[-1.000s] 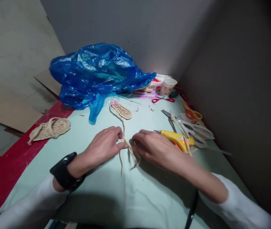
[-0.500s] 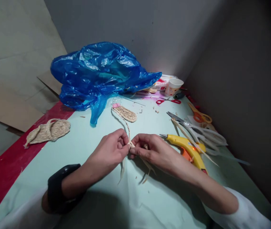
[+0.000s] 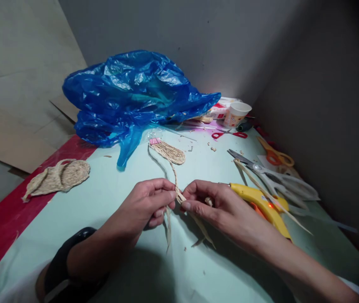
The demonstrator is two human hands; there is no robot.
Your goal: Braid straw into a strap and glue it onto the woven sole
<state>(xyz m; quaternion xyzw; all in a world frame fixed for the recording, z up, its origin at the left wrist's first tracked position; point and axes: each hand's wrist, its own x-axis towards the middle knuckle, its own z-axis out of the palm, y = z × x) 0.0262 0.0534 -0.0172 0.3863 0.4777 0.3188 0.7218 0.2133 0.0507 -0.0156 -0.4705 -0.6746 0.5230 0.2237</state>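
A thin braid of straw-coloured strands (image 3: pixel 175 173) runs from a small woven oval sole (image 3: pixel 171 153) down to my fingers. My left hand (image 3: pixel 149 202) pinches the braid's lower end between thumb and forefinger. Close beside it, my right hand (image 3: pixel 212 206) is closed on the loose strands where they spread. Several strand ends (image 3: pixel 203 229) hang below both hands. At the sole's far end sits a pink binder clip (image 3: pixel 155 141). What the curled inner fingers of my right hand hold is partly hidden.
A blue plastic bag (image 3: pixel 135 92) covers the back. On the left lies a woven slipper (image 3: pixel 59 176). To the right are a yellow glue gun (image 3: pixel 263 202), large scissors (image 3: pixel 258 168), orange scissors (image 3: pixel 275 155), red scissors (image 3: pixel 230 134) and a paper cup (image 3: pixel 238 114).
My hands have shifted slightly apart, with the right one further right. The braid's end now shows more plainly between them. The view has also moved a little.
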